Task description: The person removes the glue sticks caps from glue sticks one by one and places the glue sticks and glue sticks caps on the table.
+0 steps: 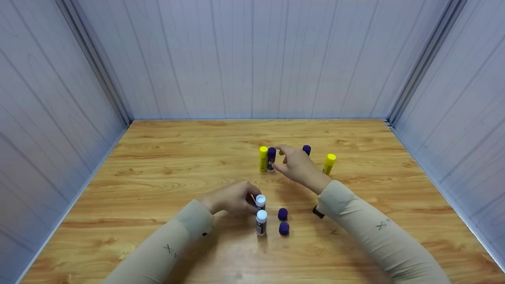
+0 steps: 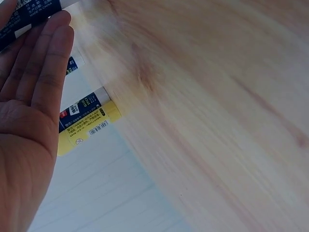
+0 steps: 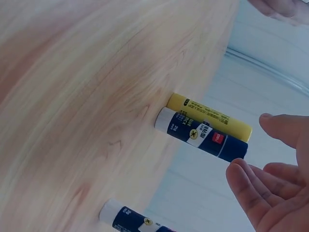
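My left hand (image 1: 234,197) grips an uncapped dark-blue glue stick (image 1: 260,200) with a white top; in the left wrist view this glue stick (image 2: 36,18) lies across the fingertips. Directly in front of it stands a second uncapped glue stick (image 1: 261,224). Two dark-blue caps (image 1: 283,214) sit just to their right. Farther back, a capped blue glue stick (image 1: 271,159) stands upright beside a yellow glue stick (image 1: 263,159). My right hand (image 1: 298,165) is just right of this pair, thumb and fingers apart around nothing, near the blue cap end in the right wrist view.
Beyond the right hand stands another blue glue stick (image 1: 307,150), partly hidden by it. A yellow glue stick (image 1: 329,163) leans to its right. The wooden table (image 1: 177,154) is enclosed by pale panel walls (image 1: 252,59) at the back and sides.
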`<state>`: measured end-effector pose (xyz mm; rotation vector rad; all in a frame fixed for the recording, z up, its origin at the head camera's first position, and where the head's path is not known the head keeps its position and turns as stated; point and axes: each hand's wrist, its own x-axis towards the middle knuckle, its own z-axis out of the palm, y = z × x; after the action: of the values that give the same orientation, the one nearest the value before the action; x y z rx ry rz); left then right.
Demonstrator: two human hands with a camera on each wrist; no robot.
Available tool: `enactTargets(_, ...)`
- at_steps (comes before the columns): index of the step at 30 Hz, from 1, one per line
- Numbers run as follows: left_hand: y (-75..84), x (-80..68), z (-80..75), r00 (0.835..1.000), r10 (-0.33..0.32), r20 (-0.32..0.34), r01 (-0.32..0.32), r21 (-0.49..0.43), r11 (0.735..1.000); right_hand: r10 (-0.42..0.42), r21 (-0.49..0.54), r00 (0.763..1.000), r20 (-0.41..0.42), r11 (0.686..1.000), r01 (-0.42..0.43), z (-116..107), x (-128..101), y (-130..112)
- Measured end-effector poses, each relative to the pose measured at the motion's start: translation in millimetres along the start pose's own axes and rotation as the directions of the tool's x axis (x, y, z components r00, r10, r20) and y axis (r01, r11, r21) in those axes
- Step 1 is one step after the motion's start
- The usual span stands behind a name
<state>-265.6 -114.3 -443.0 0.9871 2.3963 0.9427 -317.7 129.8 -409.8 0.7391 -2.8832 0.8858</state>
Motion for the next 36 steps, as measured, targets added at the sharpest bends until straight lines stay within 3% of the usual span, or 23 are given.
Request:
enactTargets(6, 1.6, 0.6, -1.4, 1.0, -0.016, 0.013, 0.016, -0.001, 1.0, 0.097, 0.054, 0.995, 0.025, 0.994, -0.098, 8, 13, 2)
enactTargets(24, 0.0, 0.0, 0.5, 1.0, -0.016, 0.01, 0.016, -0.033, 0.999, 0.223, 0.089, 0.973, 0.064, 0.97, -0.228, 26, 39, 9)
enactTargets(36, 0.4, -1.2, 0.7, 1.0, -0.006, 0.001, 0.006, -0.027, 1.0, 0.186, 0.079, 0.982, 0.032, 0.979, -0.188, 31, 40, 10)
